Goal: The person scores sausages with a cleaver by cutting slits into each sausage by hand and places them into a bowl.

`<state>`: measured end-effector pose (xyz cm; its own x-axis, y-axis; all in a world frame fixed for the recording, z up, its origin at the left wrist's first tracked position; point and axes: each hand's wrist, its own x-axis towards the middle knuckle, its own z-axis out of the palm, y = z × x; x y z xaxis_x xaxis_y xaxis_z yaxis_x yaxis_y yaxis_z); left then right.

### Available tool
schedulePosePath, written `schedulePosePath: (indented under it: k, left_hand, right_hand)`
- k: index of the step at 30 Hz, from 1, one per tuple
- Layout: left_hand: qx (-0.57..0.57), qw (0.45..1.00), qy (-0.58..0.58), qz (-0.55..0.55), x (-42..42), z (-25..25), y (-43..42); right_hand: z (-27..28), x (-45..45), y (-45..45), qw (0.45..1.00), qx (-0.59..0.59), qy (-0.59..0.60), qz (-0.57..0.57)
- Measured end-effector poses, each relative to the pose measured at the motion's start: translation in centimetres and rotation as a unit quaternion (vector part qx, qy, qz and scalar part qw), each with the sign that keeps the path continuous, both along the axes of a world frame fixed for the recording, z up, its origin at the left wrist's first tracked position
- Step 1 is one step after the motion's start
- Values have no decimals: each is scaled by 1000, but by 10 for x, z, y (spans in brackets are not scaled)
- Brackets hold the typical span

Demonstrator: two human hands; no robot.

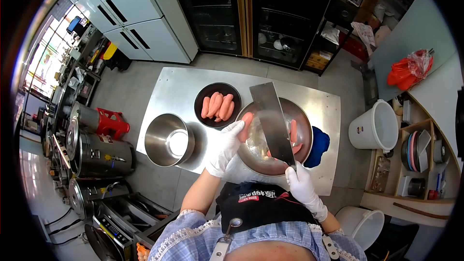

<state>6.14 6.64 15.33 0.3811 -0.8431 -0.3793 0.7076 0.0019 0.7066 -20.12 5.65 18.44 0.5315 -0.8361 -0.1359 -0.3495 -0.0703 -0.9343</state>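
Observation:
My left hand [226, 146], in a white glove, holds a pink sausage [246, 126] over the left rim of a wide steel bowl [256, 157]. In my gloved right hand [301, 183] is the handle of a large cleaver [271, 121]. Its broad blade lies across the view above the bowl and hides part of the inside. Sausage pieces [293, 130] show in the bowl to the right of the blade. Behind my left hand, a black bowl [197, 102] holds several whole sausages [218, 105].
An open steel pot [166, 140] stands at the left of the steel table [174, 80]. A blue cloth [318, 147] lies against the steel bowl's right side. White buckets [369, 128] stand right of the table, large metal pots [101, 155] left, and fridges [130, 14] beyond it.

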Motion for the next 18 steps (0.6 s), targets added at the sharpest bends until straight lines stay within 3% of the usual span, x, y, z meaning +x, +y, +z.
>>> schedulePosePath:
  k: [9,18]
  left_hand:
    - [-23,999,-9,34,9,-5,-1]
    - [-27,986,161,-11,16,-15,4]
  right_hand:
    - [-13,-3,2,997,-60,30,46]
    - [-27,-8,1,988,-123,31,84]
